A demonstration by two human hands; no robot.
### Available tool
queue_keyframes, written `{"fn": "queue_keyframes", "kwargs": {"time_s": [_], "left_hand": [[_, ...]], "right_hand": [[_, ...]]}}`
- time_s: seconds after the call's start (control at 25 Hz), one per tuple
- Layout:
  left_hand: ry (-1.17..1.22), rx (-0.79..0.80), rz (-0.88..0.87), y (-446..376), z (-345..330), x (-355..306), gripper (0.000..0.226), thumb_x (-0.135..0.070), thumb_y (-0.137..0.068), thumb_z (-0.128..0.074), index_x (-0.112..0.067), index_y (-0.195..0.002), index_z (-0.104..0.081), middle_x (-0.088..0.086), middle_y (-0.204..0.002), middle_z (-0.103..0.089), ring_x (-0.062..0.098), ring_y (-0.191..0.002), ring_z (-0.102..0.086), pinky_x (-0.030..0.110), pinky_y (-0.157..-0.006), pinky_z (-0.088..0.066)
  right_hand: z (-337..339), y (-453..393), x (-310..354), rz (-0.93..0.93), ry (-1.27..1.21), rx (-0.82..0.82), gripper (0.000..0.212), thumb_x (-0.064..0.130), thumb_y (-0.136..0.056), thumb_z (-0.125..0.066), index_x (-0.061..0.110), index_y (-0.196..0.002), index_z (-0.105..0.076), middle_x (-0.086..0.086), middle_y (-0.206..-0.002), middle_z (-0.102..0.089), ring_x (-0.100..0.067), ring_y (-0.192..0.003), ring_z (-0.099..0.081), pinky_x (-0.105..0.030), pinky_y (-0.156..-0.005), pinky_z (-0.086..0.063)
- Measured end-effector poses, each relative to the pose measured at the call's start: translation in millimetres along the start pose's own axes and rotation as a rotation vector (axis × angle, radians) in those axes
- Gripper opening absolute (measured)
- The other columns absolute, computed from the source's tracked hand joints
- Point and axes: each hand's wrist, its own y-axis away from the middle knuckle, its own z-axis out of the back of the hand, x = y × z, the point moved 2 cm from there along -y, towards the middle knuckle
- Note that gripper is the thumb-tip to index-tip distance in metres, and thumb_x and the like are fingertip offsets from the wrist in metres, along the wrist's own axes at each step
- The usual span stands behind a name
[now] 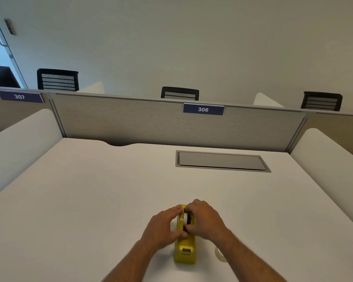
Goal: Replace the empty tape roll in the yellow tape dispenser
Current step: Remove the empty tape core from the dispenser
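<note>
The yellow tape dispenser (185, 251) stands on the white desk (90, 200), its cutter end toward me. My left hand (163, 228) grips its left side, thumb and fingers around the body. My right hand (204, 218) pinches a white roll (185, 217) seated in the dispenser's slot, with a dark hub beside it. A clear tape roll (220, 254) lies on the desk to the right, partly hidden behind my right forearm.
A grey cable hatch (220, 161) is set into the desk at the back right. A partition with the label 306 (203, 109) closes the far edge, and white side dividers (324, 159) flank the desk. Black chairs stand beyond the partition.
</note>
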Motion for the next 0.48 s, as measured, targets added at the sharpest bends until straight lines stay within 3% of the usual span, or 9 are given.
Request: {"fn": "queue_keyframes", "kwargs": {"time_s": [0.48], "left_hand": [[-0.119, -0.006, -0.011, -0.7, 6.1, -6.8, 0.088, -0.061, -0.073, -0.074, -0.036, -0.148, -0.037, -0.018, -0.156, -0.036, 0.007, -0.142, -0.037, 0.027, -0.117, -0.029]], "right_hand": [[-4.2, -2.0, 2.8, -0.017, 0.069, 0.012, 0.044, 0.043, -0.073, -0.071, 0.029, -0.113, -0.062, 0.004, -0.107, -0.053, -0.014, -0.096, -0.051, -0.025, -0.07, -0.047]]}}
